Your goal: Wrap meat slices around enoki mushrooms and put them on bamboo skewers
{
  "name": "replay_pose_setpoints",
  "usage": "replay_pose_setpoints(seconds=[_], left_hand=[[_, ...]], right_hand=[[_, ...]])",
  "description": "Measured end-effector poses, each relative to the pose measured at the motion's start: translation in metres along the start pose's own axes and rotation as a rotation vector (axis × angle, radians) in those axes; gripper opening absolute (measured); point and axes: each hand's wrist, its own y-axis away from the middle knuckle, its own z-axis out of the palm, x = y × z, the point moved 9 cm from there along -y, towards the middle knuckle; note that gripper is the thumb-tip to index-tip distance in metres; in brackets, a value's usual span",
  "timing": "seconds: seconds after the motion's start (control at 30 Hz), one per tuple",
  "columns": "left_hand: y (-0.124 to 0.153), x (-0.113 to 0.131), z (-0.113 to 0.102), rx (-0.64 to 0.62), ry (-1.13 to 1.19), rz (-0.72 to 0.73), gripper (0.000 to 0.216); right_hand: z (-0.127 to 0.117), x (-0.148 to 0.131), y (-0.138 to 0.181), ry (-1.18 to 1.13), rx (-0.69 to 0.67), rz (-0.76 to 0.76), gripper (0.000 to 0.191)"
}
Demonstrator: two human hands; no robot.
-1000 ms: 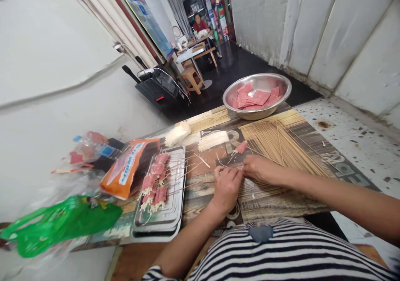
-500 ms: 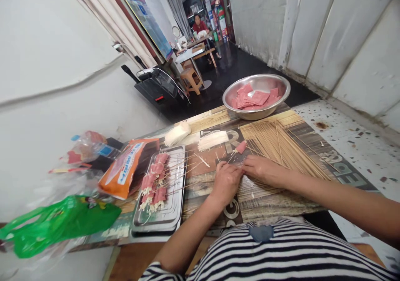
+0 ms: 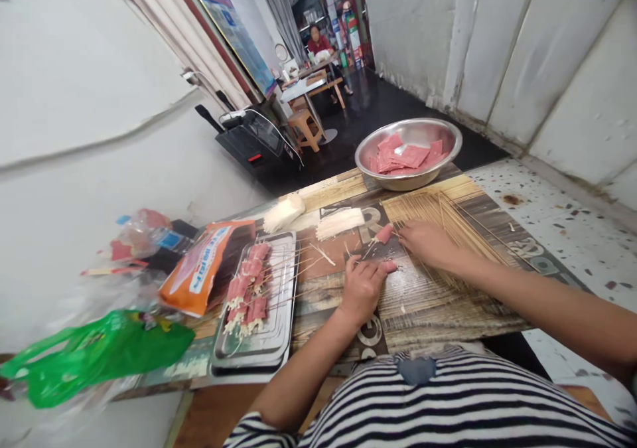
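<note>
My left hand (image 3: 365, 287) rests on the table, its fingers closed around a rolled slice of pink meat (image 3: 389, 266) whose right end sticks out. My right hand (image 3: 426, 241) lies over the left ends of the bamboo skewers (image 3: 448, 212), fingers curled down; whether one is pinched is hidden. Just beyond the hands lies another meat roll (image 3: 383, 233) with pale enoki mushroom stems. Behind it is a bundle of enoki mushrooms (image 3: 341, 223). To the left, a metal tray (image 3: 279, 322) holds several skewered meat rolls (image 3: 255, 262).
A steel bowl (image 3: 371, 169) with pink meat slices stands at the table's far end. A second enoki bundle (image 3: 284, 212) is behind the tray. An orange packet (image 3: 206, 265) and a green plastic bag (image 3: 104, 352) lie left. A person (image 3: 321, 43) sits at a distant table.
My right hand has moved away from the left hand, rightward and slightly forward onto the skewers. The left hand stays in place, and the meat roll in it is now visible.
</note>
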Motion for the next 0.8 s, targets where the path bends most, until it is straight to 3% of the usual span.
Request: replay_pose_setpoints(seconds=[0.1,0.27,0.37,0.5,0.67,0.8], left_hand=[[0.0,-0.001,0.004,0.001,-0.012,-0.007,0.018],[-0.005,0.001,0.005,0.013,-0.011,-0.009,0.017],[-0.007,0.002,0.002,0.015,-0.002,-0.018,0.019],[-0.01,0.002,0.0,0.003,0.012,-0.017,0.02],[-0.016,-0.001,0.005,-0.08,0.013,-0.038,0.023],[-0.019,-0.002,0.008,-0.092,0.009,-0.045,0.026]], right_hand=[[0.006,-0.001,-0.005,0.032,-0.034,0.034,0.025],[-0.008,-0.001,-0.006,0.003,0.118,0.002,0.023],[-0.037,-0.001,0.018,-0.077,0.226,-0.036,0.026],[-0.068,-0.005,0.074,-0.357,0.33,-0.043,0.03],[-0.039,-0.02,0.129,-0.541,0.301,0.023,0.03],[-0.016,-0.035,0.144,-0.358,0.37,-0.012,0.032]])
